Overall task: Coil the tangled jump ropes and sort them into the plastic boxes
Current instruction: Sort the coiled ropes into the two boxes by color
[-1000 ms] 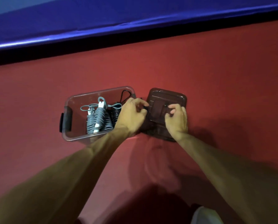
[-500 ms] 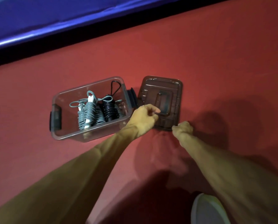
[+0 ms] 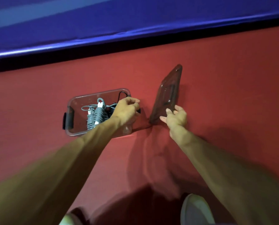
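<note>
1. Red mat fills most of the view; a blue pad runs along its far edge, with a dark strip between the two.
2. Both bare forearms reach in from the bottom. The hands are well apart, each on a different item.
3. Clear plastic box sits on the mat left of centre, open top, with a dark latch handle on its left end.
4. Dark translucent lid stands right of the box, tilted up on its near-left corner, which touches the mat. It does not touch the box.
5. Left hand is over the box's right end, fingers curled closed at the rim, near a dark part there. Cannot tell exactly what it grips.
6. Right hand pinches the lid's lower edge, thumb on the near face, fingers behind.
7. Grey coiled jump rope with white handles lies inside the box, centre.
8. Black coiled rope is beside it on the right, mostly hidden by the left hand; one black loop rises at the far right corner.
9. Pale shoe toe is at the bottom edge, blurred.
</note>
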### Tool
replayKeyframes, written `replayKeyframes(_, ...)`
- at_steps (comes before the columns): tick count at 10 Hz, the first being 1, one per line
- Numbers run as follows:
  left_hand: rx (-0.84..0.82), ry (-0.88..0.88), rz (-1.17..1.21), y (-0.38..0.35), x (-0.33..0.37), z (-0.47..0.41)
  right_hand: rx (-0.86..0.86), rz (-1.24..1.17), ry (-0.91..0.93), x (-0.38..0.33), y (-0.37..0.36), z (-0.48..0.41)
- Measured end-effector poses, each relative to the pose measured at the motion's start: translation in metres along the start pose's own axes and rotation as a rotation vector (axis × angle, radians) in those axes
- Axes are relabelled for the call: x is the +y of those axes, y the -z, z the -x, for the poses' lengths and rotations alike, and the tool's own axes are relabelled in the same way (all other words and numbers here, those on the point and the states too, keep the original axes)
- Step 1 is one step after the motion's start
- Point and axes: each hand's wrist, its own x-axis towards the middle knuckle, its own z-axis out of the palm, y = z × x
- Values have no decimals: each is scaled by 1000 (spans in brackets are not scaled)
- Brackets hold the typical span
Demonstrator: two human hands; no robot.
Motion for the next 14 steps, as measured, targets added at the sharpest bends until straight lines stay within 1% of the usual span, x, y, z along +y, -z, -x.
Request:
replayKeyframes(1, 27, 4, 66, 14, 13, 19, 75, 67, 119, -35, -3, 39)
replayKeyframes(2, 63, -43, 137, 34, 29, 38, 137, 222, 330, -60, -3, 69)
replayKeyframes(3, 121, -57, 201, 54, 41, 49, 60, 351, 546, -81, -5, 91)
replayKeyframes(4, 167, 8, 392, 71, 39, 51, -87, 417, 690, -88, -11, 111)
replayKeyframes(5, 172, 37, 685, 91, 25, 52, -271, 508, 739, -83, -23, 119)
replayKeyframes(6, 320, 38, 767, 110, 4, 43, -364, 528, 734, -70, -40, 113)
replayKeyframes(7, 562, 98, 828, 121, -17, 28, -342, 570, 723, -62, -51, 105)
replayKeyframes(8, 726, 174, 703, 125, -36, 17, -378, 589, 808, -50, -54, 96)
replayKeyframes(9, 810, 197, 485, 133, -58, 12, -330, 587, 878, -41, -59, 88)
replayKeyframes(10, 784, 274, 177, 146, -80, 11, -257, 524, 810, -30, -68, 87)
replayKeyframes(11, 749, 294, -121, 153, -93, 14, -212, 555, 717, -20, -76, 89)
replayKeyframes(12, 672, 363, -245, 156, -105, 12, -187, 608, 614, -22, -83, 92)
replayKeyframes(13, 648, 366, -190, 155, -119, 4, -184, 678, 522, -26, -92, 94)
replayKeyframes(14, 636, 357, -190, 157, -134, -6, -191, 750, 440, -23, -96, 93)
